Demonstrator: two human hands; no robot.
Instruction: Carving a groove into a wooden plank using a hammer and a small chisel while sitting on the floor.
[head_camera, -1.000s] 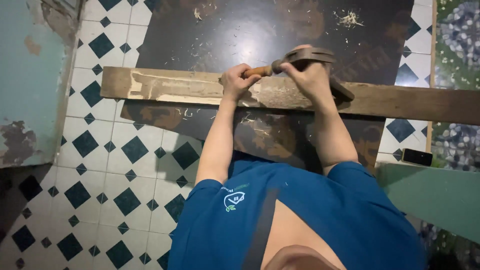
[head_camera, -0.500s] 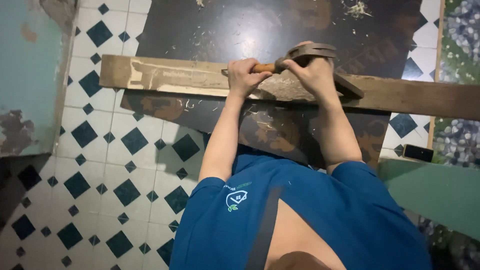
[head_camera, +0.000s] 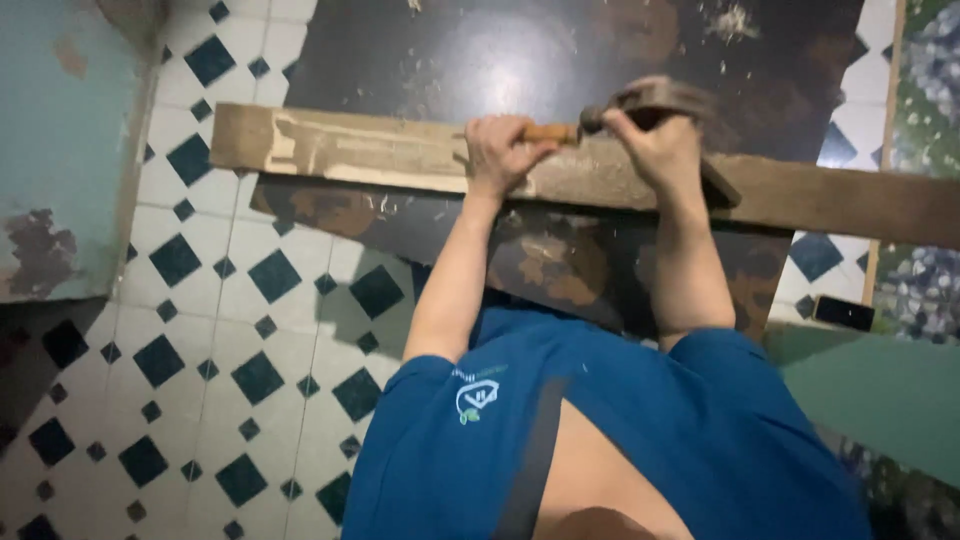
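White floor tiles (head_camera: 250, 290) with dark diamonds — peeling teal wall (head_camera: 60, 150) left.

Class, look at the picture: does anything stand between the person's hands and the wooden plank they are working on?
Nothing visible does. The left hand grips a wooden-handled tool lying on the plank; the right hand holds a blurred tool just above it.

Open: dark board (head_camera: 480, 50) beyond my plank (head_camera: 350, 150), tiled floor (head_camera: 230, 300) left. Blocked: teal wall (head_camera: 60, 150) far left.

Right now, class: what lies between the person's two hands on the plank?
In the head view, a short wooden handle of a tool bridges the gap between the left hand and right hand, above the plank.
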